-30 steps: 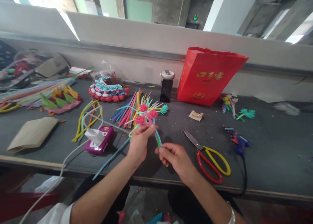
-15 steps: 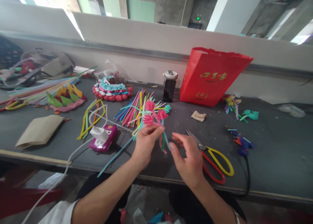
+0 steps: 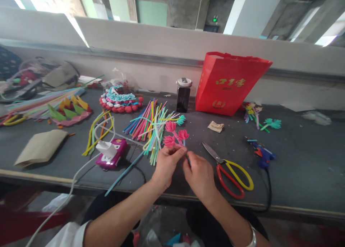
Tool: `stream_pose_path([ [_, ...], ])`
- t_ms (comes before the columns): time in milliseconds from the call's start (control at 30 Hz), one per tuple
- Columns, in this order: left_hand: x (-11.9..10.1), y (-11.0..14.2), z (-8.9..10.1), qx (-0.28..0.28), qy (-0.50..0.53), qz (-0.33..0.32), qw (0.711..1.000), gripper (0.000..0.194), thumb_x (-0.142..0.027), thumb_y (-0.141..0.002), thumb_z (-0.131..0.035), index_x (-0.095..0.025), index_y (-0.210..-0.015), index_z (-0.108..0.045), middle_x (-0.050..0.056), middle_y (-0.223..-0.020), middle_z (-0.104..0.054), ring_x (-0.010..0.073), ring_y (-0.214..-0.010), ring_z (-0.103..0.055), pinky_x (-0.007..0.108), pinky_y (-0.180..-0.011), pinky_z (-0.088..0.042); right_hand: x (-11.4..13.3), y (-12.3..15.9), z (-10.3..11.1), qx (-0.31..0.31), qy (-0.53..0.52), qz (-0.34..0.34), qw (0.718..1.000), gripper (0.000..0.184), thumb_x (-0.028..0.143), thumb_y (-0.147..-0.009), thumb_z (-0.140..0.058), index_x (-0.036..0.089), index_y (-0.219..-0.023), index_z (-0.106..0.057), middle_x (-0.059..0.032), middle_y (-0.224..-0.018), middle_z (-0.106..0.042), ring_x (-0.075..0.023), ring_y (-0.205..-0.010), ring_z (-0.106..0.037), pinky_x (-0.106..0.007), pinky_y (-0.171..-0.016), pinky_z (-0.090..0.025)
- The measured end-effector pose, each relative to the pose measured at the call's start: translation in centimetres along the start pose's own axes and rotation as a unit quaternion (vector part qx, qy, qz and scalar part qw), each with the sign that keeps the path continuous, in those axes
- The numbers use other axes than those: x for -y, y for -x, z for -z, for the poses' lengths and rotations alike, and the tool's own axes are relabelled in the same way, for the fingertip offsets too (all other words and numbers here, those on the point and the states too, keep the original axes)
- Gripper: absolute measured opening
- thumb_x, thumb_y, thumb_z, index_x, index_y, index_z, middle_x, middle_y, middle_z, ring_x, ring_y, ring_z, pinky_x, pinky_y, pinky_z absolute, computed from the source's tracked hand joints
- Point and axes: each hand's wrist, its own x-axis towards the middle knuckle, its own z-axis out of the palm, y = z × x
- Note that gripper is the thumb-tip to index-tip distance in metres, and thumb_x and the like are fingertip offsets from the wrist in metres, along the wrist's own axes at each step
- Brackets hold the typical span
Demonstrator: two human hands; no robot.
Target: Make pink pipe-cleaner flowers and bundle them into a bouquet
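Observation:
Between my hands is a small bunch of pink pipe-cleaner flowers (image 3: pixel 170 127), its blooms standing up above my fingers. My left hand (image 3: pixel 167 165) pinches the stems just below the blooms. Closed around the lower stems, my right hand (image 3: pixel 199 173) sits close against the left; a bit of green stem shows at its fingers, and the rest is hidden. Behind the flowers lies a pile of coloured pipe cleaners (image 3: pixel 142 119). Scissors (image 3: pixel 221 160) with one red and one yellow handle rest to the right of my right hand, blades partly apart.
A blue glue gun (image 3: pixel 262 155) lies at right, its black cord running over the front edge. Farther back stand a red bag (image 3: pixel 229 83) and a dark bottle (image 3: pixel 183 97). At left are a purple power socket (image 3: pixel 114 157) with a white cable and a brown paper packet (image 3: pixel 41 146).
My right hand has moved left and closed on the stems beneath my left hand; before, its fingers were apart near a light blue stem. The view has shifted slightly.

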Motion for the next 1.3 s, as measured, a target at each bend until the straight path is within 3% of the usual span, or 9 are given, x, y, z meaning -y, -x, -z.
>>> stream_pose_path([
  [200, -0.8, -0.1, 0.8, 0.003, 0.005, -0.002, 1.0, 0.016, -0.024, -0.071, -0.074, -0.014, -0.062, -0.067, -0.001, -0.059, -0.06, 0.0103, -0.059, -0.051, 0.024, -0.063, -0.041, 0.2, -0.1, 0.4, 0.06, -0.114, 0.005, 0.992, 0.031, 0.024, -0.098, -0.032, 0.015, -0.092, -0.061, -0.0058, -0.067, -0.065, -0.0172, -0.057, -0.059, -0.027, -0.056, -0.033],
  [433, -1.7, 0.8, 0.2, 0.053, 0.068, -0.012, 0.996, 0.011, -0.025, -0.075, -0.074, -0.016, -0.071, -0.069, -0.001, -0.064, -0.061, 0.0098, -0.061, -0.053, 0.024, -0.066, -0.043, -0.2, 0.0, 1.6, 0.104, -0.437, -0.111, 0.887, 0.034, 0.041, -0.097, -0.044, 0.018, -0.079, -0.061, 0.0072, -0.049, -0.038, -0.0099, -0.045, -0.038, -0.021, -0.047, -0.031],
  [600, -1.5, 1.8, 0.2, 0.123, -0.09, -0.004, 0.988, 0.015, -0.03, -0.083, -0.066, -0.016, -0.085, -0.071, 0.003, -0.08, -0.069, 0.0144, -0.075, -0.06, 0.025, -0.072, -0.045, -2.9, 0.8, 3.2, -0.003, -0.253, -0.043, 0.966, 0.027, 0.034, -0.097, -0.045, 0.02, -0.094, -0.068, -0.0013, -0.073, -0.067, -0.0164, -0.069, -0.064, -0.024, -0.064, -0.045],
  [667, -1.6, 2.8, 0.3, 0.206, -0.234, -0.061, 0.948, 0.016, -0.028, -0.086, -0.063, -0.015, -0.081, -0.072, 0.004, -0.074, -0.068, 0.0148, -0.069, -0.059, 0.026, -0.066, -0.044, -4.5, 1.0, 3.9, -0.039, -0.181, -0.026, 0.982, 0.026, 0.032, -0.097, -0.045, 0.021, -0.095, -0.068, -0.0035, -0.085, -0.073, -0.0183, -0.077, -0.068, -0.024, -0.068, -0.047],
  [767, -2.4, 4.5, 0.6, 0.303, -0.39, -0.3, 0.816, 0.018, -0.019, -0.09, -0.053, -0.016, -0.091, -0.071, 0.008, -0.086, -0.07, 0.0169, -0.08, -0.063, 0.03, -0.075, -0.045, -6.0, 1.4, 4.7, -0.029, -0.108, 0.018, 0.994, 0.025, 0.027, -0.097, -0.044, 0.02, -0.1, -0.068, -0.0047, -0.088, -0.076, -0.0179, -0.074, -0.07, -0.023, -0.063, -0.047],
  [833, -3.2, 5.3, 0.6, 0.282, -0.435, -0.43, 0.739, 0.02, -0.015, -0.088, -0.053, -0.014, -0.1, -0.069, 0.009, -0.089, -0.07, 0.0179, -0.08, -0.062, 0.034, -0.08, -0.044, -6.2, 1.7, 5.1, 0.001, -0.07, 0.094, 0.993, 0.025, 0.022, -0.097, -0.043, 0.019, -0.102, -0.067, -0.0043, -0.08, -0.075, -0.0167, -0.066, -0.069, -0.024, -0.06, -0.045],
  [933, -4.2, 5.3, 0.7, 0.255, -0.52, -0.43, 0.692, 0.029, -0.014, -0.088, -0.052, -0.014, -0.115, -0.063, 0.013, -0.103, -0.069, 0.0258, -0.102, -0.06, 0.041, -0.093, -0.04, -5.4, 2.2, 5.4, 0.043, -0.033, 0.219, 0.974, 0.026, 0.013, -0.093, -0.041, 0.019, -0.094, -0.067, -0.0023, -0.065, -0.069, -0.016, -0.058, -0.063, -0.027, -0.058, -0.04],
  [1033, -4.6, 4.4, 1.1, 0.298, -0.552, -0.316, 0.712, 0.027, -0.018, -0.091, -0.048, -0.014, -0.113, -0.064, 0.011, -0.089, -0.071, 0.0239, -0.085, -0.064, 0.037, -0.083, -0.043, -4.6, 2.5, 5.5, 0.07, 0.008, 0.281, 0.957, 0.03, 0.007, -0.09, -0.039, 0.017, -0.099, -0.066, -0.0013, -0.061, -0.063, -0.017, -0.055, -0.058, -0.03, -0.056, -0.035],
  [1300, -3.6, 2.5, 3.2, 0.323, -0.341, 0.031, 0.883, 0.025, -0.034, -0.088, -0.057, -0.015, -0.081, -0.072, 0.003, -0.065, -0.067, 0.012, -0.057, -0.056, 0.02, -0.054, -0.04, -5.1, 2.0, 4.4, 0.076, -0.029, 0.24, 0.967, 0.023, 0.022, -0.1, -0.044, 0.018, -0.099, -0.067, -0.0022, -0.072, -0.067, -0.016, -0.063, -0.06, -0.031, -0.063, -0.038],
])
